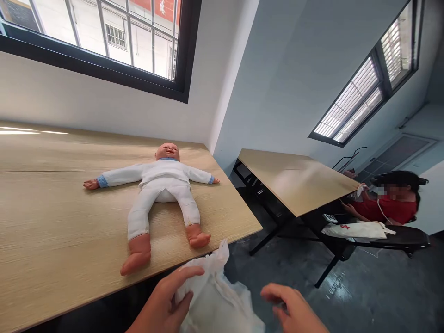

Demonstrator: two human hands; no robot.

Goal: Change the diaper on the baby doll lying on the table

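Observation:
A white disposable diaper (pixel 220 300) with frilled, crumpled edges hangs open just off the table's front edge. My left hand (pixel 169 296) holds its left side, the index finger stretched over the white material and the thumb below; the other fingers are partly hidden. To the right of the diaper, my right hand (pixel 289 303) is apart from it, fingers loosely bent and nothing between them. A baby doll (pixel 164 180) lies on its back on the wooden table (pixel 62 222), arms spread, legs apart, feet toward me. It wears a white top with blue cuffs and white leggings.
A second wooden table (pixel 287 171) stands to the right beyond a gap. Past it sits a person in red (pixel 395 206), with a white bag (pixel 357 230) on a black chair (pixel 412 237) nearby. A barred window (pixel 132 37) is above the doll.

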